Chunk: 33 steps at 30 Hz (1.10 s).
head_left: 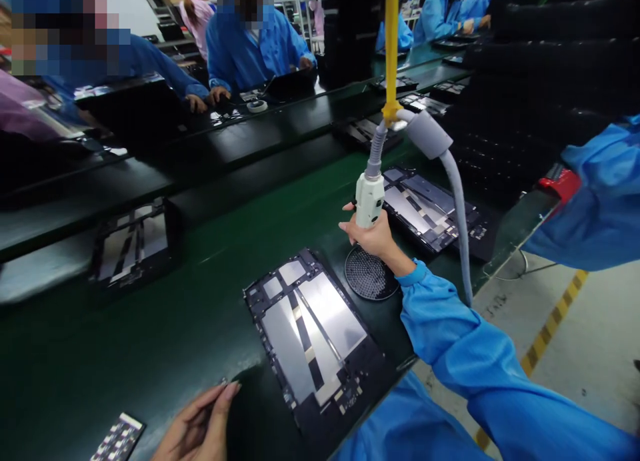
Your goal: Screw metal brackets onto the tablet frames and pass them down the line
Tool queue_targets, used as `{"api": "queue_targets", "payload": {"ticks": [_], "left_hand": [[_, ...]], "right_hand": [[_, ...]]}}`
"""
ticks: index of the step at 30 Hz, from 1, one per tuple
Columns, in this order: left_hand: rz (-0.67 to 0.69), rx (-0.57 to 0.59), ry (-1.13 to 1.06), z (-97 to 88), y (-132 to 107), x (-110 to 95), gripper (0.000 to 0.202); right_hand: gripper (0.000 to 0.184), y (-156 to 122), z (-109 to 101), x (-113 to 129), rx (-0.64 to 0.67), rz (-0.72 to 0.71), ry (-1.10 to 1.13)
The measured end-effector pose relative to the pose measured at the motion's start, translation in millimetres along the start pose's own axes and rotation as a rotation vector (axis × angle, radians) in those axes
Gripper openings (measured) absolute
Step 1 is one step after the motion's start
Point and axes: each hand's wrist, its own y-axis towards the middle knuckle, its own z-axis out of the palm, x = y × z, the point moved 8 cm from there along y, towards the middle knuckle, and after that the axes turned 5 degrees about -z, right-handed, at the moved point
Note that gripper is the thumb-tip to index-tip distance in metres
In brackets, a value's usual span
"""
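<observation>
My right hand (375, 237) is wrapped around a white electric screwdriver (370, 197) that hangs from a yellow cable (391, 47) with a grey hose (453, 201) attached. It is held upright above a round black perforated dish (367, 274). An opened tablet chassis (313, 334) with silver plates lies on the green belt (150, 354) just left of that dish. My left hand (200, 424) rests low at the belt's near edge, its fingers pinched together on a thin item I cannot make out, beside a small striped part (117, 439).
Another opened tablet (425, 207) lies further right on the belt, and one (133, 241) at the left. Stacked black trays (540, 81) stand at the right. A blue sleeve (595, 194) of a neighbour intrudes at the right. Several workers in blue coats sit across the line.
</observation>
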Motion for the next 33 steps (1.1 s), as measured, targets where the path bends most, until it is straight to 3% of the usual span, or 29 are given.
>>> {"api": "queue_targets", "payload": {"ticks": [5,10,15,17,21,23,28,33], "left_hand": [[-0.112,0.085,-0.028,4.3,0.3,12.2,0.048],[-0.039,0.093,-0.046,2.9,5.8,2.8,0.045],[-0.155,0.311,-0.192,15.8,19.2,-8.5,0.037],[-0.202,0.416,-0.235,26.5,22.1,-14.3,0.032],[-0.173,0.684,-0.284,64.4,13.1,-35.3,0.022],[-0.114,0.733,-0.258,79.4,10.1,-43.6,0.018],[0.12,0.627,-0.099,88.3,18.1,-57.3,0.014],[0.165,0.618,-0.134,86.6,23.0,-64.1,0.012]], "right_hand": [[0.015,0.5,-3.1,5.2,-0.041,-0.091,-0.076],[0.016,-0.3,-4.3,1.9,-0.029,-0.099,-0.092],[0.025,-2.4,-13.1,29.7,-0.105,-0.216,-0.138],[0.029,-5.3,-8.8,50.4,-0.119,-0.276,-0.02],[0.034,-27.3,32.9,83.7,0.056,-0.2,0.231],[0.036,-43.4,61.3,94.1,0.174,-0.153,0.293],[0.04,-73.9,117.0,100.5,0.38,-0.111,0.351],[0.04,-88.5,157.1,93.7,0.471,-0.062,0.286]]}}
